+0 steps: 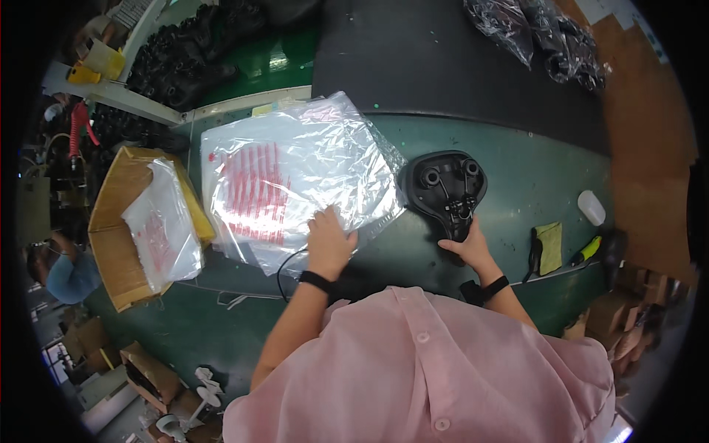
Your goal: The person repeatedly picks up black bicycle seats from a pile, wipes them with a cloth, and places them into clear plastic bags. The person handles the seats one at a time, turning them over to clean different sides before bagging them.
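Note:
A black bicycle saddle (442, 193) lies underside up on the green table, with its two round springs and metal clamp showing. My right hand (473, 247) is closed round the saddle's narrow nose, thumb on one side. To the left, a stack of clear plastic bags (310, 162) with red print is spread over the table. My left hand (330, 238) lies on the near edge of these bags, fingers stretched out over the film and thumb apart.
A cardboard box (111, 244) holding more printed bags stands at the left. Black saddles (170, 66) are piled at the far left. Plastic-wrapped items (546, 37) lie on a dark mat (443, 66). Toward the right are a yellow-green cloth (549, 247), a green-handled tool (588, 251) and a white oval object (591, 207).

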The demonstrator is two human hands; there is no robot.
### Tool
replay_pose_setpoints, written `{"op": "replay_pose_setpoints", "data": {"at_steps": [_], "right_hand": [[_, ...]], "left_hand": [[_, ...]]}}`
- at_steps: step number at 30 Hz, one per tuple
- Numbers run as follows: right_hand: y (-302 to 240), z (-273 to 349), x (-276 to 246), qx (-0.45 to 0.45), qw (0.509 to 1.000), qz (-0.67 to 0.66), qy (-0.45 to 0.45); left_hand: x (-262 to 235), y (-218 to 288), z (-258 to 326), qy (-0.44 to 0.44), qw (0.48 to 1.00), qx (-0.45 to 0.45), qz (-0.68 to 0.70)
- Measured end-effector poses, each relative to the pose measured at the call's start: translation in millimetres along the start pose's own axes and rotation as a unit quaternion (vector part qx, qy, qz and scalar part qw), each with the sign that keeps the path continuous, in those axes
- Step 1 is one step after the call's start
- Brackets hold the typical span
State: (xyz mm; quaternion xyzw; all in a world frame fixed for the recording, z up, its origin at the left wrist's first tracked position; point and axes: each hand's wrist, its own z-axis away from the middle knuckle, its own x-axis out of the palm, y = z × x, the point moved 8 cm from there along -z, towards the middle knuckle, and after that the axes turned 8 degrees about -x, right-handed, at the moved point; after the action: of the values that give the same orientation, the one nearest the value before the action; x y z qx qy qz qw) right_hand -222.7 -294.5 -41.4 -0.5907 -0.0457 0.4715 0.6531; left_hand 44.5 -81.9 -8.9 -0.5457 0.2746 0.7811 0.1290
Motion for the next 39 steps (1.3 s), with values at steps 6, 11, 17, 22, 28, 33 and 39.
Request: {"op": "replay_pose_setpoints", "data": {"at_steps": [6, 11, 17, 22, 28, 33, 39], "right_hand": [[14, 33, 52, 0.186, 0.821, -0.504, -0.195], [-25, 41, 67, 0.122, 0.623, -0.729, -0.257], [-28, 16, 34, 0.08, 0.865, -0.46, -0.181], [-139, 7, -8, -0.275, 0.95, 0.146, 0.039], [-134, -16, 69, -0.13, 0.955, 0.227, -0.143], [-97, -8, 124, 0.085, 0.911, -0.255, -0.314], [-136, 12, 118, 0.052, 0.884, -0.401, -0.235]], "left_hand": [[28, -9, 0, 0.036, 0.999, -0.028, 0.0], [25, -64, -18, 0.037, 0.968, -0.049, 0.243], [7, -80, -27, 0.075, 0.931, -0.095, 0.344], [27, -60, -33, -0.081, 0.808, -0.107, 0.574], [32, -82, -25, -0.12, 0.831, -0.138, 0.525], [28, -92, -28, -0.098, 0.829, -0.136, 0.534], [39, -88, -24, -0.107, 0.802, -0.124, 0.575]]}}
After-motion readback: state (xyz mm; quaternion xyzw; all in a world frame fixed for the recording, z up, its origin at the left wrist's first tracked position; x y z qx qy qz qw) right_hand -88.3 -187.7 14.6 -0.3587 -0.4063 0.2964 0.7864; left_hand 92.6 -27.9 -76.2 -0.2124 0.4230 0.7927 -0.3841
